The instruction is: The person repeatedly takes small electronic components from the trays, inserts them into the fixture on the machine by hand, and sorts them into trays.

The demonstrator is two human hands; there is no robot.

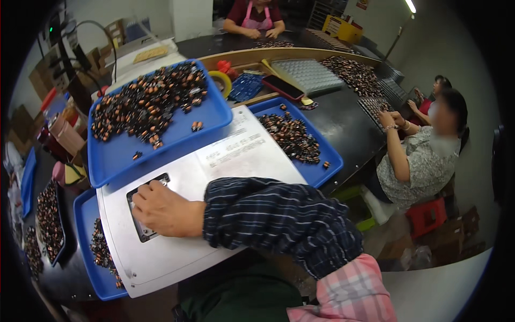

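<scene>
Dark worktable (354, 126), w/ a silver metal box (185, 263) on it. The R hand (165, 210), fingers curled approx. halfway, covers part of a black-framed recess (146, 236) in the box; we can't tell if it grips anything. L hand's out of view. Just beyond the hand, a blue tray (174, 145) of loose black-and-copper parts (153, 102) rests on the box; we'd say a knuckle bump could spill some. Farther right, a co-worker (421, 163).

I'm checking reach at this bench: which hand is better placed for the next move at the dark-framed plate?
Probably the right hand: it is over the dark-framed plate, its forearm reaching across the white panel. The left hand is out of view.
</scene>
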